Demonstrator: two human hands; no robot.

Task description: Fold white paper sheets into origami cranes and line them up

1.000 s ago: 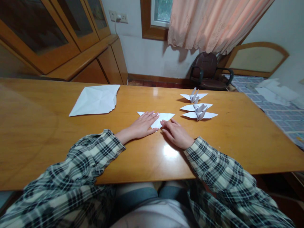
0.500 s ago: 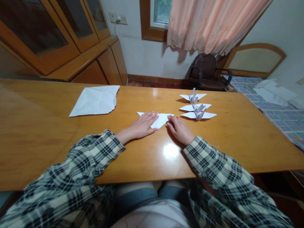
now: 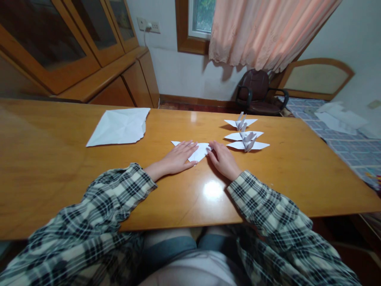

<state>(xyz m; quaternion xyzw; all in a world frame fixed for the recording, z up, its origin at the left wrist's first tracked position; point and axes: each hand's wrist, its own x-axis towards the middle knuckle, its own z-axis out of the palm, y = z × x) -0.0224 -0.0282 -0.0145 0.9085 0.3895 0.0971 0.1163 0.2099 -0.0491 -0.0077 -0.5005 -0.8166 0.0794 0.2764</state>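
A white folded paper (image 3: 199, 152), roughly triangular with its long edge on the far side, lies on the wooden table (image 3: 166, 198). My left hand (image 3: 179, 157) rests flat across its left part, fingers stretched out, with the left tip poking out beyond them. At the paper's right corner is my right hand (image 3: 223, 159), its fingers bent and pressed together on that corner, which they hide. Just right of this hand stand three white paper cranes, the far one (image 3: 240, 123), the middle one (image 3: 233, 136) and the near one (image 3: 247, 146), wings spread.
A creased white sheet (image 3: 120, 127) lies unfolded at the left on the table. Beyond the table are a wooden cabinet (image 3: 119, 85), a brown armchair (image 3: 256, 89) and a pink curtain (image 3: 262, 35). A bed with a checked cover (image 3: 336, 139) stands at the right.
My right hand has shifted slightly left and away from me, and the right corner tip that showed past its fingers is now covered. My left hand stays in place.
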